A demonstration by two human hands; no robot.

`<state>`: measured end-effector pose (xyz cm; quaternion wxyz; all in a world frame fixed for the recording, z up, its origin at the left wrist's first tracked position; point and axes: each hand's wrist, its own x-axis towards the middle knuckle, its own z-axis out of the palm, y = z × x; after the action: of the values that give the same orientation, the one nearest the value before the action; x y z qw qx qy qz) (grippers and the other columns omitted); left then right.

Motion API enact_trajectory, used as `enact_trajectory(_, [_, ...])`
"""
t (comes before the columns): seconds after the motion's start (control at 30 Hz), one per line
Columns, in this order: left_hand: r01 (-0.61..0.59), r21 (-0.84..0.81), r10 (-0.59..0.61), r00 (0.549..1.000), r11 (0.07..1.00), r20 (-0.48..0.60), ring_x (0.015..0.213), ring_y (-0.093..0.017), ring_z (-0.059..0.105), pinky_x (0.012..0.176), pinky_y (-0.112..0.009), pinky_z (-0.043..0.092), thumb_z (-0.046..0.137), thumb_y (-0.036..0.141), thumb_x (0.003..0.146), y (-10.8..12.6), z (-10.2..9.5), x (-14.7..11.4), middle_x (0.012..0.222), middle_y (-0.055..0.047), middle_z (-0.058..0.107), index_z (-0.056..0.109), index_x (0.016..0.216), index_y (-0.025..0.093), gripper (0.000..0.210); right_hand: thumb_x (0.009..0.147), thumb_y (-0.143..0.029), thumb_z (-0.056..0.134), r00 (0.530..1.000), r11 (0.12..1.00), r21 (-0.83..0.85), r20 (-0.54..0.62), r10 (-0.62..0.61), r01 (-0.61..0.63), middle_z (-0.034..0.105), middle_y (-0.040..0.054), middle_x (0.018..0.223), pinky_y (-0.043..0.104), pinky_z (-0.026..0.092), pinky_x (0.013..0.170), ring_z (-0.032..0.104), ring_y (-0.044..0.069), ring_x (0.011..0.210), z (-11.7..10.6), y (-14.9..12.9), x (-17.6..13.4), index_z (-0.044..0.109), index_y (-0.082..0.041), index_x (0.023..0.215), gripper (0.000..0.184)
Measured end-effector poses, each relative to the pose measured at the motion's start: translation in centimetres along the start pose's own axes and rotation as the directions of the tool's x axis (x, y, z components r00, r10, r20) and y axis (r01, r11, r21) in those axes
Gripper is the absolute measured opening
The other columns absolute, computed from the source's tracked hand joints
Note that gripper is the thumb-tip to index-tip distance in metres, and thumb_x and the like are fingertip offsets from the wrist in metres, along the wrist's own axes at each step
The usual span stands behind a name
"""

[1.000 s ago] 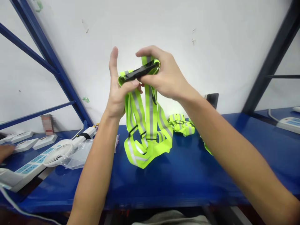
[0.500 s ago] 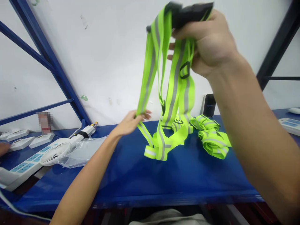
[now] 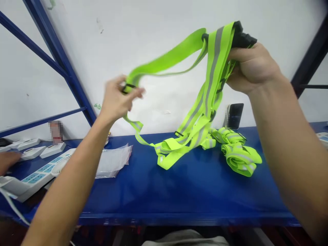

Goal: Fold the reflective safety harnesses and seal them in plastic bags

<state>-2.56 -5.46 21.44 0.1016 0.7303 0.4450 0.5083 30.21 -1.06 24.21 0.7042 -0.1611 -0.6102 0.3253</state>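
Note:
Raised at the upper right, my right hand [image 3: 256, 68] is closed around the black-buckled top of a neon-yellow reflective harness [image 3: 214, 68], whose grey-striped straps hang down in loops. My left hand [image 3: 118, 97] pinches one strap of it by a black slider buckle [image 3: 128, 89], pulling that strap out to the left. The strap's loose tail drops from under my left fingers to the blue table [image 3: 153, 194]. There the lower loops rest in a heap. Just right of them lie bundled reflective straps [image 3: 242, 159] of the same colour.
To the left are clear plastic bags [image 3: 112, 162], a white power strip [image 3: 38, 176] and several white boxes [image 3: 52, 150]. Another person's hand [image 3: 9, 162] shows at the left edge. A dark phone-like device [image 3: 235, 116] leans at the wall, and blue frame posts [image 3: 58, 58] rise on the left.
My left hand has moved up and left, drawing a strap out sideways with it. The right hand has shifted right and slightly down in view, still gripping the harness.

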Motion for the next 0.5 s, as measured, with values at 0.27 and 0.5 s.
enact_trajectory(0.27, [0.162, 0.002, -0.148, 0.896, 0.987, 0.418, 0.076, -0.021, 0.068, 0.067, -0.032, 0.056, 0.068, 0.056, 0.078, -3.1, 1.4, -1.4, 0.100, -0.011, 0.072, 0.061, 0.127, 0.021, 0.061, 0.067, 0.000, 0.062, 0.980, 0.991, -0.070, -0.174, 0.101, -0.115, 0.067, 0.0016, 0.069, 0.034, 0.051, 0.065, 0.065, 0.017, 0.070, 0.5, 2.0, 0.1, 0.067, -0.017, 0.072, 0.019])
enact_trajectory(0.5, [-0.063, -0.216, 0.056, 0.998, 0.974, -0.039, 0.113, -0.029, 0.061, 0.091, -0.044, 0.051, 0.061, 0.052, 0.087, -1.1, 7.3, -0.1, 0.124, -0.012, 0.059, 0.040, 0.142, 0.029, 0.063, 0.072, -0.009, 0.067, 0.995, 0.936, -0.343, 0.024, 0.093, -0.079, 0.050, -0.0012, 0.056, 0.031, 0.048, 0.052, 0.060, 0.017, 0.057, 5.2, 4.2, -2.7, 0.057, -0.020, 0.066, 0.016])
